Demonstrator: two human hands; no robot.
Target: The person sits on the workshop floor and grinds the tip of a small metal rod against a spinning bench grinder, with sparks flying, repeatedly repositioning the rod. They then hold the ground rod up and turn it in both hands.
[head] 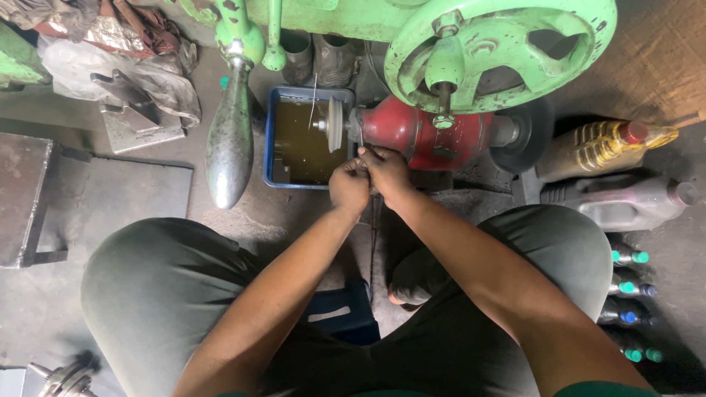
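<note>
I am squatting on a low blue stool [340, 315] on the floor in front of a small red bench grinder [421, 134], and my judgement is that I am in the grinding step: both hands are up at the machine, holding a thin metal piece [361, 137] close to the pale grinding wheel [335, 124].

My left hand [348, 187] and right hand [387, 172] are touching each other, fingers curled in and pinched together around the lower end of that thin piece. It is so slender that I can only make out a bright sliver rising from my fingertips, just right of the wheel and near the red housing. Whether it touches the wheel I cannot tell.

Just behind the wheel sits a blue tray [271, 132] of murky brownish liquid, and over the grinder hangs a big green handwheel [500, 45]. A heavy metal handle [229, 140] hangs down to my left, well apart from my hands. To my right lie a yellowish bottle [599, 147] and a grey jug [625, 202].

The next move, as I judge it, calls for a steady pinch and a light, even feed against the wheel, with my fingertips kept back from its face.
</note>
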